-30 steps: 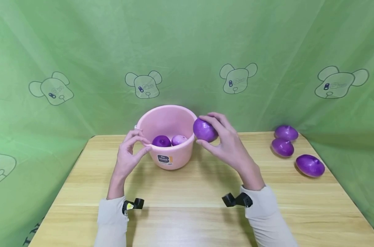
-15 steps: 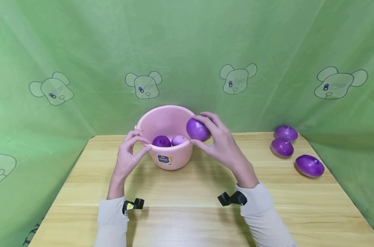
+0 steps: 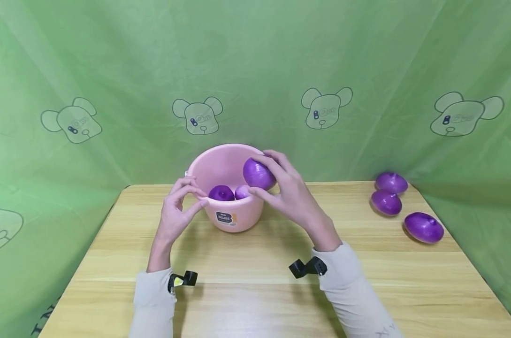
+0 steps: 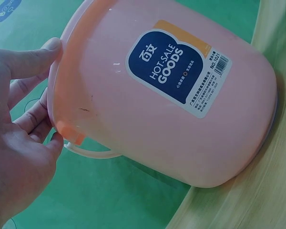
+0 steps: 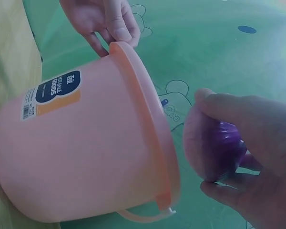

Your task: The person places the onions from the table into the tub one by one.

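A pink bucket (image 3: 238,216) stands upright on the table with two purple onions inside, one dark onion (image 3: 221,193) and one paler onion (image 3: 242,192) partly hidden by the rim and my thumb. My left hand (image 3: 177,211) pinches the bucket's near-left rim between thumb and fingers; the left wrist view shows this grip on the rim (image 4: 55,81). With curled fingers and thumb, my right hand (image 3: 291,192) holds another purple onion (image 3: 258,174) above the bucket's right rim. The right wrist view has that held onion (image 5: 212,143) just beyond the bucket's mouth.
At the table's right side lie three more purple onions: a back onion (image 3: 391,182), a middle onion (image 3: 386,202) and a front onion (image 3: 424,227). A green curtain (image 3: 255,70) with bear drawings hangs behind the wooden table (image 3: 247,281). The bucket's white handle (image 4: 95,153) hangs at its side.
My right hand has moved left with the onion, from beside the bucket's right rim to over its opening. The left hand and the bucket have stayed in place.
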{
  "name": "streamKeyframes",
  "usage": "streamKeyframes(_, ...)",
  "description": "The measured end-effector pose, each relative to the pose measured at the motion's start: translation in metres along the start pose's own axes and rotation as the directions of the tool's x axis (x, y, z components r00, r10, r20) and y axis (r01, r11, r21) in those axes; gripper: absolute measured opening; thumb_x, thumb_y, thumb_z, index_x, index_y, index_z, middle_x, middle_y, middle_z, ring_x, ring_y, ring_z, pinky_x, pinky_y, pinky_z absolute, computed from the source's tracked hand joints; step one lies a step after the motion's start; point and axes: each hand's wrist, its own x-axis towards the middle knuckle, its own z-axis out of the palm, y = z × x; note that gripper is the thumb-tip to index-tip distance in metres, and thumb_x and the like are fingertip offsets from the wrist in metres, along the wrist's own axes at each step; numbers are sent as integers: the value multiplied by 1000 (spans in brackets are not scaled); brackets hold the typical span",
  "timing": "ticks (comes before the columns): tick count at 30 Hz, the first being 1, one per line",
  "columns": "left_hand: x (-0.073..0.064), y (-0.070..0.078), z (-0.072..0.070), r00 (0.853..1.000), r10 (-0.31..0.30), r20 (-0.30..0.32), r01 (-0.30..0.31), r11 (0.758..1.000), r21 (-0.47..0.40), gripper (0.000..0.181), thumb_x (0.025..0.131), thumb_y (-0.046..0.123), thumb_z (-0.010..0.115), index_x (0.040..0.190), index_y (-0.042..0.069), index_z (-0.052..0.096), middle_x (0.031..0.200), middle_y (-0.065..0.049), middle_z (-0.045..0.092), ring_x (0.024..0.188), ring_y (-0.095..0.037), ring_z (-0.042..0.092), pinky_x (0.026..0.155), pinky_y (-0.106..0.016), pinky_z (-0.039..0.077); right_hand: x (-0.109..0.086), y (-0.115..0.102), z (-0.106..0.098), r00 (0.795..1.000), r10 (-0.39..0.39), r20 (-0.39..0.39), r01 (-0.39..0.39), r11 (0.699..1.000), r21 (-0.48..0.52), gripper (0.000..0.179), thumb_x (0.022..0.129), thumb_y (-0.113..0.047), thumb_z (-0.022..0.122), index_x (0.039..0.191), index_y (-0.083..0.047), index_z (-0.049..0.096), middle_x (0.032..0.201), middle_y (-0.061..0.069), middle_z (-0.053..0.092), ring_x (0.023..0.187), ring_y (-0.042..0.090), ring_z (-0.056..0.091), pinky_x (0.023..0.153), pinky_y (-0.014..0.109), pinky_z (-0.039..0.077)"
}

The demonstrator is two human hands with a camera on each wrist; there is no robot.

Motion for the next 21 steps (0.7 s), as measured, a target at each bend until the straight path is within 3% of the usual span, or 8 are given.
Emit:
streamKeyframes(9,0,1,1,1000,-10,-8,10,1000,-6,20,79,-19,75,96,-9,69,115,-16,56,137,-43,39,127,-44,22,7,-3,13,1000,6,4,-6,999,32,76,84,-32,86,150,-19,51,148,12,41,127,30,56,103,43,55)
streamKeyframes(16,0,-1,0,1000,0,0,0,1000,-3,18,82,-14,76,97,-6,70,114,-12,57,139,-44,39,127,-41,22,12,-4,21,1000,-9,0,9,999,52,74,84,-28,87,149,-18,51,153,8,45,130,27,56,102,41,55)
streamKeyframes(21,0,5,1,1000,-5,1,5,1000,-4,17,82,-15,75,97,-7,70,114,-14,57,139,-44,38,128,-43,21,15,-5,26,1000,-25,12,24,998,64,73,86,-29,85,149,-16,50,157,1,42,119,21,60,87,28,61)
